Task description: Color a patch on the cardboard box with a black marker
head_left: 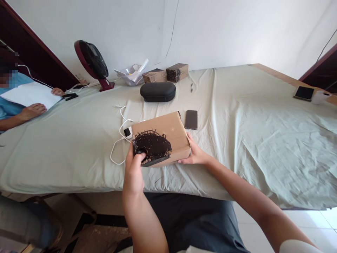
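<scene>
A brown cardboard box [162,126] with a large black scribbled patch is held tilted over the near side of the table. My left hand [135,167] grips its left end, the thumb lying on the black patch. At the box's right end, my right hand [195,151] is closed around the lower corner, with some fingers hidden behind it. Just left of the box sits a small white device with a dark screen [127,132], and a white cable [112,154] loops beside it. A dark smartphone [191,119] lies beyond the box to the right.
Behind the box are a black zip case [158,92], two smaller cardboard boxes [178,72], a clear plastic basket [131,75] and a maroon fan [92,63]. A person at the left holds a white sheet [34,95]. Another phone [303,93] lies far right.
</scene>
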A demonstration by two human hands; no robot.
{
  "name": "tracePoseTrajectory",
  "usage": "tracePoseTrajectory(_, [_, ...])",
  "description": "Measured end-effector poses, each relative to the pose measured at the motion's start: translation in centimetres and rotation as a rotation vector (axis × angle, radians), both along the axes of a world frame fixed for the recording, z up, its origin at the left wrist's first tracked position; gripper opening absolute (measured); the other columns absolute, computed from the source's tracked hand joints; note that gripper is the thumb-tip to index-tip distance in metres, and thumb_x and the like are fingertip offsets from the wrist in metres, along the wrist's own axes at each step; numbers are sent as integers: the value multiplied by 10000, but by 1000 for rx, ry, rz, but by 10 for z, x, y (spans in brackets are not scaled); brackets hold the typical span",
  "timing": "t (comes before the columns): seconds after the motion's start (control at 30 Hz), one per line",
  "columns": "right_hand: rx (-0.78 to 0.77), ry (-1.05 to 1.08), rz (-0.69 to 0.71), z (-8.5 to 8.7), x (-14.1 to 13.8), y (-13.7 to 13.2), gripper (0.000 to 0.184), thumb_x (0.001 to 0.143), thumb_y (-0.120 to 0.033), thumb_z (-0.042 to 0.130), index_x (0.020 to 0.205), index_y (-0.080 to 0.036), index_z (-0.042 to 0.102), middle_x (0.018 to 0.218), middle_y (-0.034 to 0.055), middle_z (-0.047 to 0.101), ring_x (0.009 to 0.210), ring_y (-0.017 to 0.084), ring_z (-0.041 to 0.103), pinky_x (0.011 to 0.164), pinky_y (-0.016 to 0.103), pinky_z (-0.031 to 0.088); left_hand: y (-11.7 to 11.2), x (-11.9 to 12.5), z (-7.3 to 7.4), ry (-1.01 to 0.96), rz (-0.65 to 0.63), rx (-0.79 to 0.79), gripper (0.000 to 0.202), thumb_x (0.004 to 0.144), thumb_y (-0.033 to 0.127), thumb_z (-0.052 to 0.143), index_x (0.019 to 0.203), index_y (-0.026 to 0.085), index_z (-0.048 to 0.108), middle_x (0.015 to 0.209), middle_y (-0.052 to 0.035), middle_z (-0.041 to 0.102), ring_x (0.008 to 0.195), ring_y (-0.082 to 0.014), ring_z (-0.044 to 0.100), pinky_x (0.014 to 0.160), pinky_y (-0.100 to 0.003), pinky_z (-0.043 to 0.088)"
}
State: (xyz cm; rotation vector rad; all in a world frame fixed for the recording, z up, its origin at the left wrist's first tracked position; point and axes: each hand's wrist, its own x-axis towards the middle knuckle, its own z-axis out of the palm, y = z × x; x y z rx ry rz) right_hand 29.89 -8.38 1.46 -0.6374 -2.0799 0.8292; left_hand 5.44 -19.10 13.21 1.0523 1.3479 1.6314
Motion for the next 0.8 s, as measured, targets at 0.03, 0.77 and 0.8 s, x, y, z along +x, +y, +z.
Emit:
tracePoseTrajectory(0.03, [-3, -2, 5, -2, -2, -1, 1250, 781, -741, 869, 1749, -273, 232, 1717, 195, 263, 1638, 408, 271, 1305, 641, 371, 0, -1, -1, 6, 19, -12, 572, 863, 282, 614, 1428, 260, 699, 1435, -36, 732, 1431, -298, 629, 1256, -412, 487])
tracePoseTrajectory(0.77, [-55, -192, -400, -8, -8, 43, 485, 1062, -482, 489, 1427, -197, 632, 1373, 179, 637, 1273, 315, 638, 1043, 506, 587, 9, -6, -9, 150, -15, -54, 636, 948, 256, 626, 1579, 328, 589, 1624, -1, 607, 1595, -290, 478, 1323, -413, 408])
tracePoseTrajectory(0.8, [-58, -233, -434, -4, -12, 50, 442, 1048, -417, 507, 1414, -207, 639, 1366, 169, 636, 1276, 316, 626, 1053, 506, 578, 9, -6, -9, 150, -15, -54, 635, 948, 256, 626, 1577, 328, 591, 1622, -6, 609, 1586, -296, 490, 1322, -426, 410])
